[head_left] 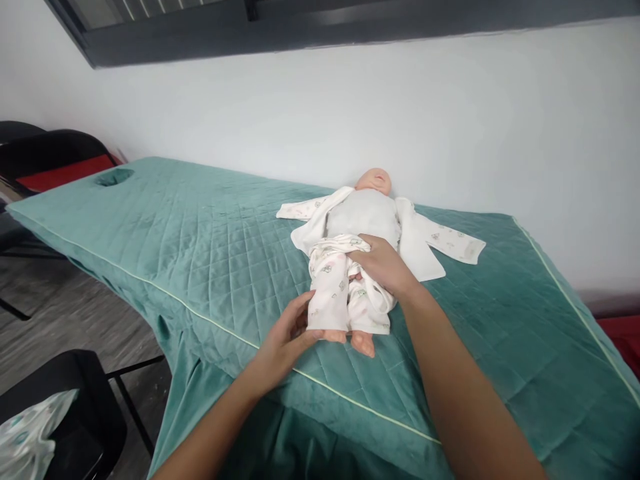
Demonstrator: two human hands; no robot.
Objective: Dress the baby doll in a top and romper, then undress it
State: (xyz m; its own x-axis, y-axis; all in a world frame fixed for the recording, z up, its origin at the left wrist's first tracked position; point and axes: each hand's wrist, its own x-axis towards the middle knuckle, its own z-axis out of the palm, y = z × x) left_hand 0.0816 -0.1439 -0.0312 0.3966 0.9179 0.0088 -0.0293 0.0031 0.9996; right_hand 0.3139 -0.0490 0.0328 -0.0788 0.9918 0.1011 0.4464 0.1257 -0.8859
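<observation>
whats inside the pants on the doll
The feet of the doll stick out at the hems of the pants. The legs above them are mostly covered by the cloth, and the right hand hides part of the waist.

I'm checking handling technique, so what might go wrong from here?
The patterned pants are bunched at the right hand, so the fabric could twist or snag. The feet of the doll lie near the front edge of the covered table, so a hard tug might slide it closer. The jacket lies spread open, one flap near that hand, and might catch.
</observation>
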